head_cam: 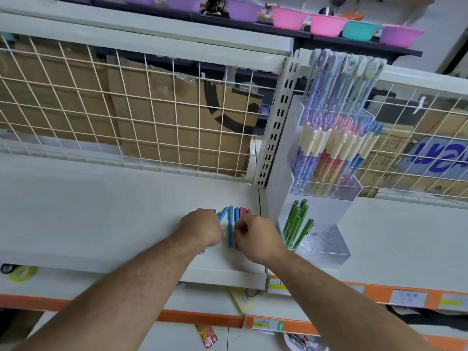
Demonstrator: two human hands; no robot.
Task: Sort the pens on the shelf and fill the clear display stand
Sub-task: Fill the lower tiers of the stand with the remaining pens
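Observation:
Several blue pens [230, 225] and a few pink pens [245, 211] lie side by side on the white shelf [101, 211]. My left hand [201, 228] rests on the left end of the row, fingers curled over pens there. My right hand [254, 236] covers the right end, fingers bent on the pink and blue pens; the grip itself is hidden. To the right stands the clear tiered display stand [326, 249]. Its lowest tier holds several green pens [296, 228]; the upper tiers are packed with pastel pens [334, 150].
A wire grid back panel [126, 117] with cardboard behind it runs along the shelf. Coloured plastic bowls [329, 24] sit on the top shelf. Orange price rails [379, 292] edge the lower shelves. A tape roll [20, 271] lies at the lower left.

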